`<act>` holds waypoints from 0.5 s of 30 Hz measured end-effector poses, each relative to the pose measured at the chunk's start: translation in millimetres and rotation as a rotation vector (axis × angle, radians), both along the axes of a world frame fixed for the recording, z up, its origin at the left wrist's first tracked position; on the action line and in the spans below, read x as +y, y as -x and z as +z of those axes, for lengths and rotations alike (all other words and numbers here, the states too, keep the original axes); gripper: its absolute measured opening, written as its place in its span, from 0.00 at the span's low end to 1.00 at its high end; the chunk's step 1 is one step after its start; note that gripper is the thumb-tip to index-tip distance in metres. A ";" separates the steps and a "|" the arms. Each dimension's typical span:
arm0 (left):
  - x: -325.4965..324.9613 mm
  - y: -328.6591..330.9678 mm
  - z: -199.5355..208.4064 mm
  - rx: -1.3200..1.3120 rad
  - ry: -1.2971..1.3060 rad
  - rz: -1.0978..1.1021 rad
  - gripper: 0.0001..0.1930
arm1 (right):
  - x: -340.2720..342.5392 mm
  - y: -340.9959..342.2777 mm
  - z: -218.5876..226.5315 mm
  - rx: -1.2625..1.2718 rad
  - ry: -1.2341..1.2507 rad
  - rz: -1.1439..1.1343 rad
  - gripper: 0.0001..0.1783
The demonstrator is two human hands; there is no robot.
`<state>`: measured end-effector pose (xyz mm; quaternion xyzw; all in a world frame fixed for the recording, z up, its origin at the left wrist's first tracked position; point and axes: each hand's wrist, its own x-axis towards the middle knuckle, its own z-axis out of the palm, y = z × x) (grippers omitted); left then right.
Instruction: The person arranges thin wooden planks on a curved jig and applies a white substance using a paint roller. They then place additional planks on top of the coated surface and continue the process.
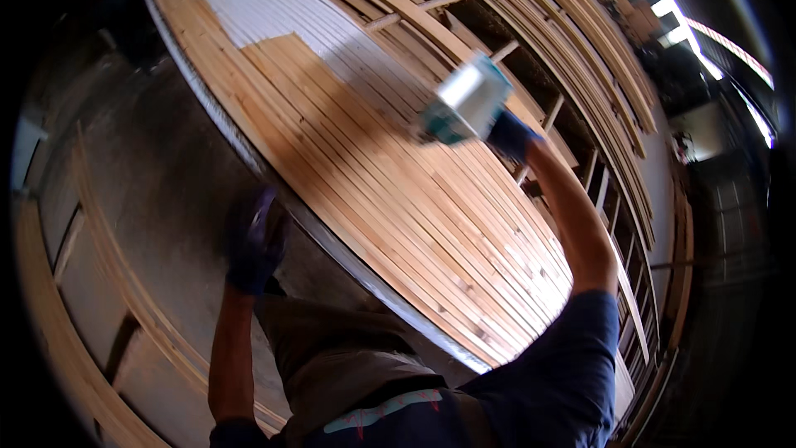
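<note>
Spreading a white coating over a spread of wooden strips (390,199) looks to be the step in hand. The strips lie side by side on a long bench (219,116) running from 11 o'clock down to 5 o'clock. Toward 11 o'clock their upper faces are white, with the lines between them showing through; the nearer, larger stretch is bare wood, so I judge the coating to be only partly done.

At 1 o'clock, over the far side of the strips, the right hand (512,138), gloved in blue, has its grip clenched on a boxy teal-and-white applicator (467,99). It is blurred, so I cannot say for certain whether its lower edge touches the wood. The left hand (255,241), in a dark glove at about 9 o'clock, hangs just beside the near edge of the bench, its grip released and the fingers loosely parted.

The next move would seem to call for drawing the applicator lengthwise along the bare wood, kept level, with even pressure.

As for containers, the applicator seems to be a small hopper with a pale inside; how much it holds cannot be made out. Toward 2 o'clock, beyond the stacked boards (572,41), sit brown boxes (634,12), contents hidden.
</note>
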<state>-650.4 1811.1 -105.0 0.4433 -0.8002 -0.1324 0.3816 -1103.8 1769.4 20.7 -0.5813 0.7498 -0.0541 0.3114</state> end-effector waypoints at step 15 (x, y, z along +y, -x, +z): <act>24.7 116.0 -14.8 0.004 0.251 0.132 0.24 | 630.8 176.5 -11.2 0.124 -0.157 -0.612 0.19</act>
